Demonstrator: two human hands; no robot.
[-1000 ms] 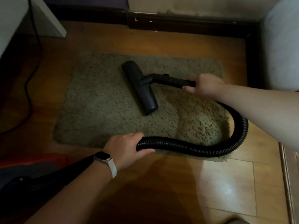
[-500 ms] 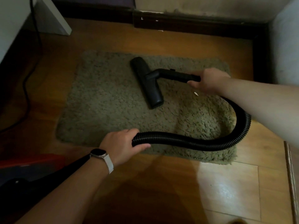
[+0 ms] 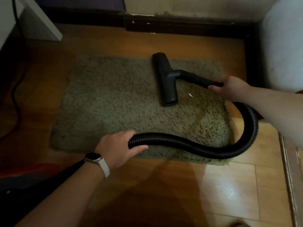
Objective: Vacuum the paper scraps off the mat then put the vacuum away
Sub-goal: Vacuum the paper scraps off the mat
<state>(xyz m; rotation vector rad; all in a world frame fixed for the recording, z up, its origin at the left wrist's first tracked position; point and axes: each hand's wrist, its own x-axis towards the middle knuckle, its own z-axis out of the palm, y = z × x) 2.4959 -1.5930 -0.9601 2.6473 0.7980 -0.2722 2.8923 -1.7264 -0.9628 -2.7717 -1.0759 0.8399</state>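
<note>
The left hand (image 3: 118, 149), reaching in from the near left with a pale-strapped watch (image 3: 95, 158) on its wrist, curls its fingers and thumb round the black ribbed hose (image 3: 196, 149) at the near edge of the shaggy mat (image 3: 114, 104). From that grip the hose runs off to the right over the mat's near edge, loops out onto the wooden floor (image 3: 229, 185) beyond the mat's right corner, and climbs back under the right forearm. The right hand (image 3: 231, 89), farther off and coming in from the right with the arm stretched out, is wrapped round the end of the rigid black wand (image 3: 196, 78), knuckles up. One small white paper scrap (image 3: 190, 95) lies on the mat just to the left of the right hand, between it and the floor nozzle (image 3: 165, 79). The nozzle sits flat on the mat beyond the left hand and to the left of the right hand, its long bar running from near to far, its far end at the mat's far edge. Past both hands a dark skirting board (image 3: 180, 27) runs along the wall.
</note>
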